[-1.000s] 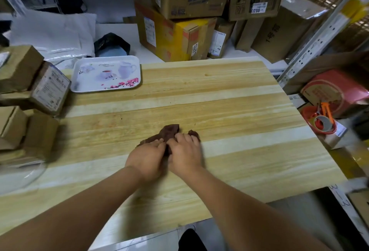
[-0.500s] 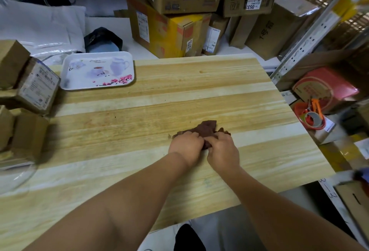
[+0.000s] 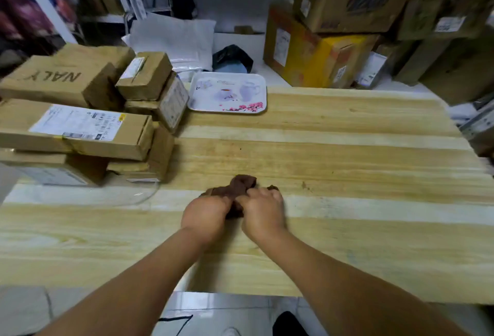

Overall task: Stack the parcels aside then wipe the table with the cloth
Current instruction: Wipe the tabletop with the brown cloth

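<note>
- Both hands sit side by side on the wooden table [image 3: 347, 148], close to its near edge and roughly in the middle of its width.
- The left hand [image 3: 204, 218] is curled, its fingers closed down over the near-left part of a dark brown cloth [image 3: 238, 186].
- The right hand [image 3: 263, 214] is bunched the same way just beside it, fingers tucked onto the cloth's right side; the two hands nearly touch at the knuckles.
- The cloth lies crumpled on the table top, pressed under both hands, with a rumpled fold poking out beyond the fingertips and a small scrap showing past the right hand.
- The parcels [image 3: 88, 111] stand stacked at the left edge of the table: long flat cartons with white labels underneath, smaller taped boxes on top, one large box printed with upside-down lettering at the back.
- A white tray [image 3: 227, 92] with a teapot and blossom print rests at the far side of the table, just right of the parcel stack.
- A small dark speck [image 3: 303, 184] marks the wood to the right of the hands.
- Beyond the table, large cardboard cartons [image 3: 347, 15] are piled at the back right, blurred; a black bag [image 3: 232, 57] and white plastic mailers [image 3: 173, 39] lie behind the tray.
</note>
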A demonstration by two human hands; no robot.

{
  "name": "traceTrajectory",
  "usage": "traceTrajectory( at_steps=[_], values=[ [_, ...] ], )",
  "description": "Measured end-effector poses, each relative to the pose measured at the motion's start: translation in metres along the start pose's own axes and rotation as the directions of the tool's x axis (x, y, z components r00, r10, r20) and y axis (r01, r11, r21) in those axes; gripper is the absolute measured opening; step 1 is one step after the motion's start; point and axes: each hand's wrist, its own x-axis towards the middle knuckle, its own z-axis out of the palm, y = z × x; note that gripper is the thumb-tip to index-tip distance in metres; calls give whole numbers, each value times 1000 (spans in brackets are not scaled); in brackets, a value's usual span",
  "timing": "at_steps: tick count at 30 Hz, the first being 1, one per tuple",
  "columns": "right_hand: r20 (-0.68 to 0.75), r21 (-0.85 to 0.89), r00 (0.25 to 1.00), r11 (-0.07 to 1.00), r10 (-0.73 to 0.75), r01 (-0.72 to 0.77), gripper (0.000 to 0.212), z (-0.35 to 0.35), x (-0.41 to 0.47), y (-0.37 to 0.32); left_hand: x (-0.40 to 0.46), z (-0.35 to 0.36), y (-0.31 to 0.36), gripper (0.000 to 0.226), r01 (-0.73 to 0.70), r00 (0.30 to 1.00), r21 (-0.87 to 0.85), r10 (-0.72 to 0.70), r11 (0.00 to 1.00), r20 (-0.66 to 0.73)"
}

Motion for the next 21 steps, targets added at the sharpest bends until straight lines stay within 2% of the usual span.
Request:
traceTrajectory(
  at_steps=[4, 7, 9, 11, 16, 21],
  values=[
    [0, 7, 989, 989, -147, 147, 37, 28, -3, -52, -47, 14, -32, 28, 142, 990, 43, -143, 989, 0],
    [-29, -7, 974, 975, -223, 223, 42, 34, -4, -48, -47, 19, -33, 31, 139, 990, 13, -139, 990, -24],
    [-41, -49, 960, 960, -277, 275, 35, 32, 5, -36, -37, 23, -31, 37, 113, 991, -58, -117, 992, -59],
    [-24, -69, 957, 955, -290, 287, 29, 25, 17, -29, -26, 21, -28, 37, 124, 990, -103, -130, 987, -60],
    [38, -135, 956, 946, -291, 293, 33, 8, 51, -19, 7, 5, -28, 25, 157, 984, -15, -157, 988, -78],
    [37, -205, 962, 940, -272, 273, 35, -15, 99, -7, 55, -10, -26, 22, 248, 955, -99, -260, 964, -140]
  ],
)
